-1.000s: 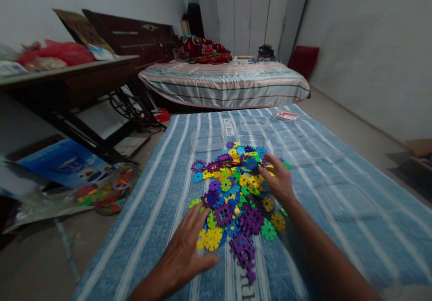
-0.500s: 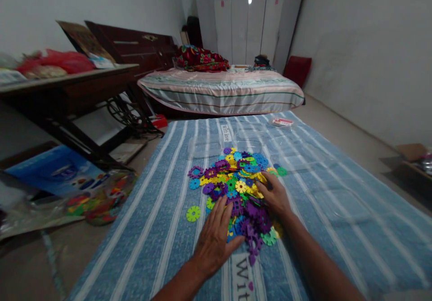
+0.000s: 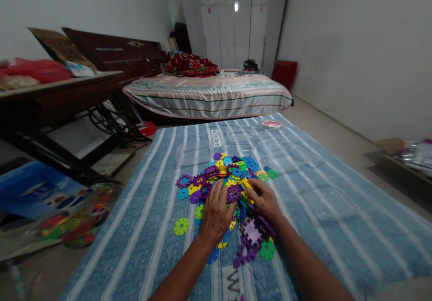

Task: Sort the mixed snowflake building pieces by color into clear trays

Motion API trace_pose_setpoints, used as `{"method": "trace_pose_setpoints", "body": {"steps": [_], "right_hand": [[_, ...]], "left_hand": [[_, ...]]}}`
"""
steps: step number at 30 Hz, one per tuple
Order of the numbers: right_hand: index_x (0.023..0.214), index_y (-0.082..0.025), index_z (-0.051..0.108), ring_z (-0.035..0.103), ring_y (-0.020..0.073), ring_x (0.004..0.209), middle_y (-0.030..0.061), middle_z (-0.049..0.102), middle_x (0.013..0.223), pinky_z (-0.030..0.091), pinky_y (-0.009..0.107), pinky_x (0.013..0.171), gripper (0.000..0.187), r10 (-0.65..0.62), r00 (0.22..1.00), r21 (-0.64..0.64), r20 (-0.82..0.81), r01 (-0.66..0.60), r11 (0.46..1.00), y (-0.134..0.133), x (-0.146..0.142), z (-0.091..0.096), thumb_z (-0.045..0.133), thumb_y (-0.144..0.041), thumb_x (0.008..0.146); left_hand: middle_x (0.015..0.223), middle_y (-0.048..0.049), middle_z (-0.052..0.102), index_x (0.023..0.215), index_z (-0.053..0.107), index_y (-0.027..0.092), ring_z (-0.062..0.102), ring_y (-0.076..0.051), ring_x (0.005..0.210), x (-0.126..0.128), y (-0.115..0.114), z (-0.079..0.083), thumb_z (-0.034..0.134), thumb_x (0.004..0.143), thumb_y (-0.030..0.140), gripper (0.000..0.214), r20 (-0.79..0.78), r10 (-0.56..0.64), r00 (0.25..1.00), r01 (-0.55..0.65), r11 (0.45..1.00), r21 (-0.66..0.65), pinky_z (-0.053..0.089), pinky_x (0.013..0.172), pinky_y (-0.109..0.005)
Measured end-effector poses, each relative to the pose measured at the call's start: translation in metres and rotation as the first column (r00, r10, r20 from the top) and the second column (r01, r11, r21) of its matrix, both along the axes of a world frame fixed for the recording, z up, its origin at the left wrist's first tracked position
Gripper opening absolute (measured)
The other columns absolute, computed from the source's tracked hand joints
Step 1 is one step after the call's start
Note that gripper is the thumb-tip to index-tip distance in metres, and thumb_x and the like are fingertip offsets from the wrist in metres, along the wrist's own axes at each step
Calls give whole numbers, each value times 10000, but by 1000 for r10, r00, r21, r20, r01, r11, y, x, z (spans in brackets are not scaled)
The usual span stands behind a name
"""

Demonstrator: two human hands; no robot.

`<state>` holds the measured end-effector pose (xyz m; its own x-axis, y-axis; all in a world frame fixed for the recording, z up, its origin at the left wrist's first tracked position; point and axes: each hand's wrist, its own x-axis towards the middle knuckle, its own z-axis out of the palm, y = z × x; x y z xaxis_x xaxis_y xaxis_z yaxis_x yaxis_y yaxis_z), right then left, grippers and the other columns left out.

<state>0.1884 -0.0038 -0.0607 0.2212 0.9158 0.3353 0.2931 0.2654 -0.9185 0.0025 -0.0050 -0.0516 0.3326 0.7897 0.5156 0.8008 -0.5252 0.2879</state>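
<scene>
A heap of flat plastic building pieces (image 3: 222,170), gear-shaped and square, in purple, yellow, blue and green, lies on the striped cloth. My left hand (image 3: 218,215) rests on the near left of the heap, fingers extended over the pieces. At the heap's right side, my right hand (image 3: 265,202) touches yellow pieces, its thumb and forefinger apart. Between the wrists lie purple pieces (image 3: 252,232), one catching the light. A lime green gear piece (image 3: 181,226) sits apart on the left, and a green one (image 3: 267,249) is beside my right forearm. Pieces under both hands are hidden.
Several clear plastic trays stand behind and right of the heap, among them one tray (image 3: 194,155) at left and another (image 3: 329,202) at right. A box with a red label (image 3: 271,124) is near the far edge. A sewing table (image 3: 60,85) stands left.
My left hand has moved forward, farther onto the heap. Purple pieces between my wrists have shifted and spread. My right hand stays at the right side. The view has turned slightly right.
</scene>
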Motion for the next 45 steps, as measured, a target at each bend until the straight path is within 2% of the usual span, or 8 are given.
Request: {"method": "trace_pose_setpoints", "body": {"steps": [4, 10, 14, 21, 25, 34, 41, 45], "right_hand": [[991, -198, 706, 647, 241, 990, 88, 701, 1057, 516, 389, 906, 316, 10, 1000, 20, 11, -10, 1000, 2, -1, 2, 624, -437, 801], [974, -208, 702, 652, 225, 942, 71, 709, 1015, 523, 369, 874, 277, 7, 998, 24, 61, -8, 1000, 3, -1, 3, 613, -411, 807], [977, -201, 706, 654, 231, 952, 80, 711, 1027, 522, 378, 879, 299, 6, 999, 22, 54, -7, 1000, 3, -1, 2, 615, -431, 809], [965, -199, 711, 657, 252, 970, 92, 714, 1038, 518, 413, 896, 327, 8, 999, 12, 53, -9, 1000, 1, -1, -1, 621, -468, 804], [975, -202, 709, 653, 258, 991, 92, 711, 1050, 513, 416, 908, 335, 10, 999, -10, 52, -9, 1000, 0, -1, -2, 626, -480, 807], [991, -196, 701, 642, 255, 1011, 88, 704, 1061, 498, 410, 928, 323, 45, 998, -35, 43, -44, 998, 2, 0, -9, 628, -456, 813], [953, -201, 712, 652, 234, 954, 78, 710, 1017, 512, 369, 884, 299, 53, 998, -25, 29, -52, 998, 4, 0, -9, 631, -447, 805], [937, -199, 707, 650, 222, 936, 74, 707, 1005, 511, 346, 859, 249, 41, 999, 1, 23, -41, 999, 5, -1, -5, 631, -389, 796]], "left_hand": [[1369, -178, 547, 1315, 513, 159, 435, -336, 1338, 4, -26, 5, 520, 896, 333, 453, -10, -41, 999, 42, 996, 76, 408, 1057, -544], [1489, -173, 418, 1389, 453, 191, 342, -385, 1391, 8, -82, -1, 639, 766, 489, 715, -153, -385, 910, 391, 920, 9, 351, 1079, -595], [1522, -155, 372, 1383, 455, 224, 338, -384, 1393, 13, -88, 1, 687, 729, 428, 724, -229, -380, 896, 380, 924, -45, 342, 1075, -616], [1494, -179, 408, 1292, 533, 172, 329, -364, 1403, 6, -77, -1, 598, 782, 202, 515, -231, -141, 963, 160, 985, 63, 369, 1070, -579], [1465, -184, 446, 1267, 541, 155, 357, -350, 1390, 0, -73, -1, 548, 771, 148, 496, -195, -117, 974, 141, 983, 114, 402, 1052, -564], [1345, -151, 574, 1218, 553, 180, 477, -305, 1307, -10, -63, 7, 535, 824, 210, 396, -75, -111, 991, 123, 974, 188, 475, 1004, -499], [1266, -160, 606, 1154, 594, 162, 529, -311, 1229, -58, -7, 7, 528, 872, 319, 329, 19, 129, 992, -130, 971, 203, 464, 1012, -490], [1249, -174, 603, 1112, 616, 151, 526, -341, 1210, -99, 34, 9, 526, 838, 425, 398, -23, 361, 932, -360, 932, 44, 422, 1041, -505]]}}
